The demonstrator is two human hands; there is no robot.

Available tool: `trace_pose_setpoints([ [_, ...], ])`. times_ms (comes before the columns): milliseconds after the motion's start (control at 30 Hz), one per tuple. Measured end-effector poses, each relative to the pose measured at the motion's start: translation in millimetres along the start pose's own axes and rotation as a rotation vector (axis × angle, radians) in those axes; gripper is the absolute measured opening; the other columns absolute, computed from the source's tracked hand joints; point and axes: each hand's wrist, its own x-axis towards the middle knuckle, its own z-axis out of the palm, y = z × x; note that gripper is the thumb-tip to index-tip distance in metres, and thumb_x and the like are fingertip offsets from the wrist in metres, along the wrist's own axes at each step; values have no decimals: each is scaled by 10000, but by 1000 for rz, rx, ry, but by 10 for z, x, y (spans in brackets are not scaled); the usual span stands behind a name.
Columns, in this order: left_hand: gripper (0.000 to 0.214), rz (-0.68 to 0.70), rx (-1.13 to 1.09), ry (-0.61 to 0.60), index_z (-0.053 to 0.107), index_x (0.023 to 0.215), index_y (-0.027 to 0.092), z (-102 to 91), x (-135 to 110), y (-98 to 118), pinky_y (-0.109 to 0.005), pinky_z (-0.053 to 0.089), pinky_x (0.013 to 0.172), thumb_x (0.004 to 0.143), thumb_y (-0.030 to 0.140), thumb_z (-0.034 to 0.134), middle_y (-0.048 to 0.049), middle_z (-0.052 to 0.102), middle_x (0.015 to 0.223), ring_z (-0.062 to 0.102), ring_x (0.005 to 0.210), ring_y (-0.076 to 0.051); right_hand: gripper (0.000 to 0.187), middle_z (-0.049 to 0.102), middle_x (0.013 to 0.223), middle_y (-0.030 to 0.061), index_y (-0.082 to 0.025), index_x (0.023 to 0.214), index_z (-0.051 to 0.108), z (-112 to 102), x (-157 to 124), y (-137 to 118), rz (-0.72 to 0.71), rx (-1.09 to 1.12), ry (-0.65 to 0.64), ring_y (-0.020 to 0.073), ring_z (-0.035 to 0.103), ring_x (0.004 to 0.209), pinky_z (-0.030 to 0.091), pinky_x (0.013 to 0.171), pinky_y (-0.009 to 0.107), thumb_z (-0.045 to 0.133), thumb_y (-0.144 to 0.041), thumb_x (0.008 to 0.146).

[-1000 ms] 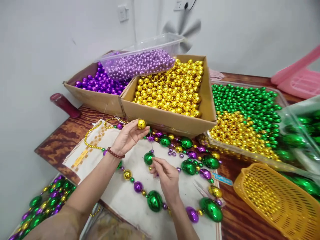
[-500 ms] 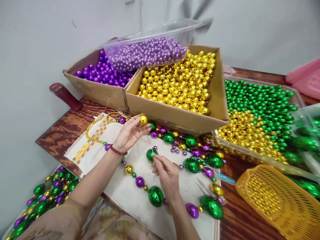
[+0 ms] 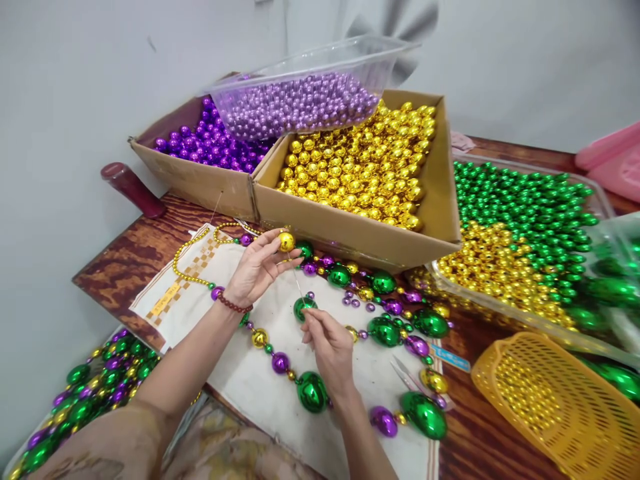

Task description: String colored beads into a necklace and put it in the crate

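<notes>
My left hand [image 3: 260, 267] pinches a shiny gold bead [image 3: 286, 241] between thumb and fingers, in front of the cardboard box of gold beads. Below and to the right, my right hand [image 3: 327, 343] is closed on a thin needle [image 3: 299, 283] that slants up toward the gold bead. Whether its tip sits inside the bead is too small to tell. Just behind the right fingertips lies a green bead [image 3: 304, 309]. Around both hands a strung necklace of green, purple and gold beads [image 3: 312, 392] loops over a white cloth [image 3: 250, 407].
Behind stand a box of purple beads [image 3: 190, 160], a box of gold beads [image 3: 350, 217] and a clear tub of lilac beads [image 3: 300, 107]. At right are a green-and-gold bead tray [image 3: 520, 213], a yellow basket [image 3: 575, 407] and scissors [image 3: 406, 375]. Finished-looking strands [image 3: 85, 400] hang at lower left.
Hardly anything differs. Both hands keep their grips and the needle stays slanted toward the gold bead; the whole view has shifted slightly.
</notes>
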Motion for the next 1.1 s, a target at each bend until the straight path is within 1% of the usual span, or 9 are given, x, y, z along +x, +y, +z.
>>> trace_pose_setpoints([
  [267,344,19,69,-57,662,1092,179,17,-106,-123,-428,575,936,777,208,796,-44,713,1047,733,956,-237,176,650,656,-8,-175,948,724,75,19,38,35,16,49,105,590,524,457,506,213,575,-269,945],
  [433,346,83,107,-27,669,1081,187,-21,-170,-195,-423,571,934,769,233,811,-35,696,1065,732,939,-227,178,627,643,-13,-172,933,720,74,63,31,36,22,35,100,568,508,445,493,209,581,-282,937],
  [567,361,28,142,-31,666,1092,175,-74,-189,-184,-426,569,930,772,262,811,-58,698,1083,728,936,-226,177,617,639,-18,-176,915,720,36,47,18,29,15,-7,94,554,496,440,486,202,580,-283,934],
  [633,368,1,153,-34,668,1090,171,-78,-217,-210,-406,575,904,767,271,814,-63,698,1091,726,924,-223,183,614,637,-19,-176,912,716,45,39,3,38,18,-8,94,550,489,437,480,202,575,-291,935],
  [733,359,-19,169,-43,674,1091,181,-66,-290,-330,-355,569,866,773,282,808,-55,702,1067,717,872,-190,195,606,634,-21,-175,926,705,75,54,-27,56,21,5,96,544,484,440,481,208,564,-309,941],
  [867,323,-33,303,-94,679,1103,189,-90,-364,-516,-267,537,767,810,290,773,-70,712,1062,671,807,-142,203,609,660,-12,-176,931,678,56,113,-47,101,40,32,108,566,521,464,502,213,548,-331,949],
  [967,333,-17,449,-67,670,1121,194,-129,-407,-554,-269,525,831,819,298,762,-80,697,1091,661,915,-167,211,651,715,4,-180,1004,683,11,111,-44,130,72,-27,125,623,574,483,507,210,548,-322,924],
  [1033,404,27,573,-37,629,1208,231,-120,-449,-541,-296,513,920,828,294,752,-80,651,1202,640,1048,-193,260,692,770,22,-179,1082,680,-1,81,-36,169,125,-55,139,671,626,494,510,205,549,-315,903],
  [1100,517,182,726,6,557,1313,286,-48,-474,-518,-333,471,1025,832,271,746,-76,561,1347,564,1214,-217,272,719,803,33,-176,1083,679,1,69,-13,216,188,-27,146,699,660,497,516,197,542,-307,889],
])
